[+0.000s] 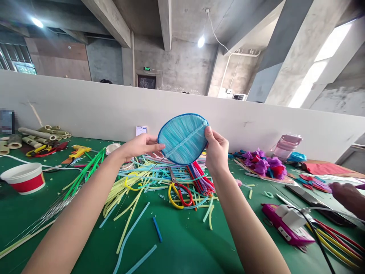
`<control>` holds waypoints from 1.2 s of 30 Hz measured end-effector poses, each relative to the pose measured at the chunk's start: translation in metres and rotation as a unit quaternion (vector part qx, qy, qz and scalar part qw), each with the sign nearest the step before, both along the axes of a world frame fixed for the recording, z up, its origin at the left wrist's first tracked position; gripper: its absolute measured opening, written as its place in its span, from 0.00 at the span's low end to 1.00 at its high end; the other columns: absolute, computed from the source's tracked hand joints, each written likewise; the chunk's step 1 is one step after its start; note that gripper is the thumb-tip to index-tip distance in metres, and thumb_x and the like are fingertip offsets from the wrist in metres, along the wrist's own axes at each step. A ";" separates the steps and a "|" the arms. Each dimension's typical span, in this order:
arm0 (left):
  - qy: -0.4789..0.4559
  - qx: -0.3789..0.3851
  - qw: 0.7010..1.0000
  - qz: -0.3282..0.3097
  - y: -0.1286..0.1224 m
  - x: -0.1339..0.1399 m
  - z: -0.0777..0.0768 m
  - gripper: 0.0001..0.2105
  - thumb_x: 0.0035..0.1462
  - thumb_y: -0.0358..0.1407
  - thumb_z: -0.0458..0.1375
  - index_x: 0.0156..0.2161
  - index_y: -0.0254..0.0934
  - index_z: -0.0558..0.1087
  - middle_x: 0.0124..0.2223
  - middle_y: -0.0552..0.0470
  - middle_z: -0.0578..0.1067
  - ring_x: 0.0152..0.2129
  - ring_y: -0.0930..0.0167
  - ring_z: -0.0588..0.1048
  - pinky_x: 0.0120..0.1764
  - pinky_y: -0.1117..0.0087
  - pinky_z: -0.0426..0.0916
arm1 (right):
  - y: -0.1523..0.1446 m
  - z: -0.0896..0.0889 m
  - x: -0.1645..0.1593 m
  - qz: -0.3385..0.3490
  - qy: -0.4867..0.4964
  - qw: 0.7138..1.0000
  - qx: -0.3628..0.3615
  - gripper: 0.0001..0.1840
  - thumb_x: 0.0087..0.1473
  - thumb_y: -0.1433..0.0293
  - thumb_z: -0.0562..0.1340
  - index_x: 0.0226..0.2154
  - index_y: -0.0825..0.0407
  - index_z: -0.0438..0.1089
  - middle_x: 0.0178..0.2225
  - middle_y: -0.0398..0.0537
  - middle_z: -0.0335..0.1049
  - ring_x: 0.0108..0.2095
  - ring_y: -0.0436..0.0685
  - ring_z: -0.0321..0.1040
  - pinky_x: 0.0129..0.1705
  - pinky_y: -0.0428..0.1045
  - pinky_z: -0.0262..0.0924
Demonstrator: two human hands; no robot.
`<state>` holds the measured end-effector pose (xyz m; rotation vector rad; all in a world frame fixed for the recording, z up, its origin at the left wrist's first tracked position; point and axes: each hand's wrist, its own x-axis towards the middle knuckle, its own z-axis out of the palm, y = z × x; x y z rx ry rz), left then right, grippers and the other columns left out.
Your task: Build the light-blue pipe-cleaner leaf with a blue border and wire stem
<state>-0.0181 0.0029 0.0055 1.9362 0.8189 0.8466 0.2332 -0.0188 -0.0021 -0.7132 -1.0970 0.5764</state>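
Observation:
A blue leaf-shaped craft piece (184,139) with a darker blue rim and a raised midrib is held up above the table. My right hand (217,148) pinches its right end between thumb and fingers. At its lower left end, my left hand (145,146) has its fingers close together by a thin wire stem; what exactly they grip is partly hidden. Below the leaf lie scissors (181,194) with yellow and red handles, a bundle of red and purple pipe cleaners (201,180), and scattered yellow and light blue strips (128,194).
On the left stand a paper cup (24,178), a yellow glue gun (80,151) and bamboo pieces (44,133). A magenta power strip (288,224), purple flowers (261,163) and another person's hand (349,196) are on the right. Behind runs a white partition (85,102).

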 end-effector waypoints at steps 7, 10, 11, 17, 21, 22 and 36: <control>0.015 -0.022 0.999 -0.028 0.004 0.012 -0.011 0.19 0.51 0.51 0.67 0.39 0.37 0.81 0.39 0.42 0.84 0.37 0.63 0.82 0.40 0.64 0.76 | 0.007 -0.003 0.006 -0.021 0.020 0.999 -0.017 0.23 0.46 0.46 0.67 0.27 0.50 0.74 0.24 0.41 0.67 0.28 0.52 0.61 0.29 0.47 0.57; -0.043 -0.048 0.998 -0.016 0.006 0.017 -0.016 0.17 0.50 0.49 0.69 0.37 0.36 0.81 0.37 0.43 0.84 0.35 0.64 0.82 0.39 0.65 0.76 | 0.010 -0.004 0.007 -0.013 0.038 0.999 -0.030 0.25 0.43 0.46 0.68 0.28 0.51 0.75 0.26 0.42 0.70 0.29 0.53 0.64 0.29 0.47 0.58; -0.058 -0.056 0.997 -0.012 0.007 0.018 -0.018 0.17 0.50 0.49 0.69 0.36 0.36 0.80 0.37 0.43 0.84 0.35 0.65 0.82 0.38 0.65 0.76 | 0.011 -0.005 0.007 -0.010 0.047 0.998 -0.033 0.25 0.42 0.46 0.69 0.28 0.51 0.75 0.26 0.43 0.70 0.30 0.53 0.64 0.29 0.47 0.58; -0.150 -0.100 0.983 0.026 0.017 0.019 -0.023 0.14 0.49 0.45 0.71 0.33 0.36 0.78 0.35 0.46 0.83 0.32 0.68 0.82 0.34 0.71 0.74 | 0.017 -0.008 0.008 0.071 0.081 0.991 -0.076 0.28 0.44 0.44 0.68 0.32 0.52 0.75 0.30 0.46 0.75 0.30 0.53 0.70 0.29 0.47 0.65; -0.219 -0.122 0.965 0.077 0.018 0.020 -0.022 0.15 0.49 0.44 0.72 0.36 0.35 0.77 0.38 0.44 0.83 0.33 0.69 0.82 0.32 0.74 0.73 | 0.017 -0.010 0.004 0.149 0.064 0.979 -0.121 0.24 0.45 0.50 0.72 0.35 0.52 0.76 0.36 0.50 0.79 0.34 0.53 0.75 0.36 0.47 0.72; -0.223 -0.126 0.963 0.080 0.018 0.020 -0.022 0.16 0.48 0.43 0.72 0.36 0.35 0.77 0.39 0.44 0.83 0.34 0.68 0.82 0.32 0.74 0.73 | 0.018 -0.012 0.003 0.157 0.055 0.977 -0.130 0.23 0.43 0.52 0.74 0.34 0.53 0.76 0.34 0.49 0.78 0.32 0.52 0.75 0.35 0.46 0.72; -0.211 -0.162 0.959 0.098 0.021 0.027 -0.027 0.17 0.40 0.38 0.76 0.34 0.32 0.80 0.34 0.44 0.83 0.32 0.69 0.82 0.35 0.74 0.73 | 0.027 -0.026 -0.008 0.189 0.059 0.968 -0.151 0.24 0.34 0.56 0.78 0.28 0.54 0.74 0.26 0.42 0.74 0.26 0.47 0.71 0.31 0.43 0.72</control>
